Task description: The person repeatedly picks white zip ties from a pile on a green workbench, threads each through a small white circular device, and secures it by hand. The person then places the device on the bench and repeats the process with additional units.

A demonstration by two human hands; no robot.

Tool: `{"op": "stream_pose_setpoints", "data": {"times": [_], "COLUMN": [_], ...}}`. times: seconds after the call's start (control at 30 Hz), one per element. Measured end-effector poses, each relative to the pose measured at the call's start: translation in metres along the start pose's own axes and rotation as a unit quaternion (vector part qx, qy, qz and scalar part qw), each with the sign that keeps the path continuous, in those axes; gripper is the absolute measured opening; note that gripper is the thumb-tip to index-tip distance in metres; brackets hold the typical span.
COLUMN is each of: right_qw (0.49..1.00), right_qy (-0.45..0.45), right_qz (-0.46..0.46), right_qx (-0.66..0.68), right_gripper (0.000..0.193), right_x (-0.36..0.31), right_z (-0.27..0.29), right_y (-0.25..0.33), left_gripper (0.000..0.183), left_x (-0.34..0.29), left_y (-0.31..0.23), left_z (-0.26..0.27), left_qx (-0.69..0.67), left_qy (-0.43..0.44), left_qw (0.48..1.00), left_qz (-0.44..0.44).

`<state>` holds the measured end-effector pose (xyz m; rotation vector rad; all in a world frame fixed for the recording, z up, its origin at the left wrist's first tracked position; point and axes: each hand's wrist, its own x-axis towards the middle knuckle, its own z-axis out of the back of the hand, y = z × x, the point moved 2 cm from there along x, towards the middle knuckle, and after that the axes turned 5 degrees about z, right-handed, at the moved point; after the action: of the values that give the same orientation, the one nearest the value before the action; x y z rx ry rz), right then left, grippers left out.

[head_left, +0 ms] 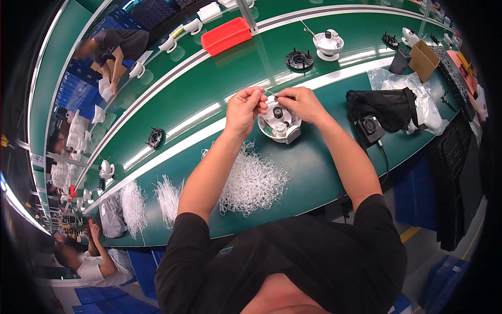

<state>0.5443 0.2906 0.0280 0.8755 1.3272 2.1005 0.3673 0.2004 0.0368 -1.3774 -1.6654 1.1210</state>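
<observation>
A white round appliance housing (286, 137) sits on the green bench in front of me, with a black knob-like part (278, 112) inside it. Above its far rim, my left hand (244, 111) pinches a thin white strand (267, 92) that bends into a loop. My right hand (301, 103) is closed at the strand's other side, its fingertips by a small dark piece whose kind I cannot make out. A large heap of thin white looped strands (253, 180) lies left of the housing, near my left forearm.
Two more bundles of strands (134, 206) lie farther left. Beyond the white rail stand a black round part (299, 60), a white housing (329, 46) and a red tray (226, 35). At right are a black bag (384, 109) and clear plastic (434, 118). Other people work at left.
</observation>
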Motion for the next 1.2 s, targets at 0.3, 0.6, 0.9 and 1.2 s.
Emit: {"op": "stream_pose_setpoints", "data": {"times": [0.3, 0.6, 0.9, 1.2], "right_qw": [0.998, 0.998, 0.993, 0.998], "right_qy": [-0.002, -0.015, 0.005, 0.031], "right_qz": [0.049, 0.06, 0.009, 0.039], "right_qx": [-0.027, -0.021, 0.117, 0.038], "right_gripper": [0.02, 0.02, 0.023, 0.026], "right_x": [-0.001, -0.002, 0.0, -0.001], "right_z": [-0.003, -0.001, -0.002, -0.002], "right_y": [0.002, 0.001, -0.008, -0.007], "left_gripper": [0.019, 0.017, 0.012, 0.01], "left_x": [0.003, 0.005, 0.004, 0.001], "left_y": [0.004, 0.003, 0.001, -0.002], "left_z": [-0.008, -0.013, -0.011, -0.018], "left_qx": [0.158, 0.208, 0.232, 0.552], "left_qy": [0.0, -0.04, -0.006, -0.041], "left_qw": [0.986, 0.976, 0.97, 0.831], "left_qz": [0.06, 0.054, 0.069, -0.061]}}
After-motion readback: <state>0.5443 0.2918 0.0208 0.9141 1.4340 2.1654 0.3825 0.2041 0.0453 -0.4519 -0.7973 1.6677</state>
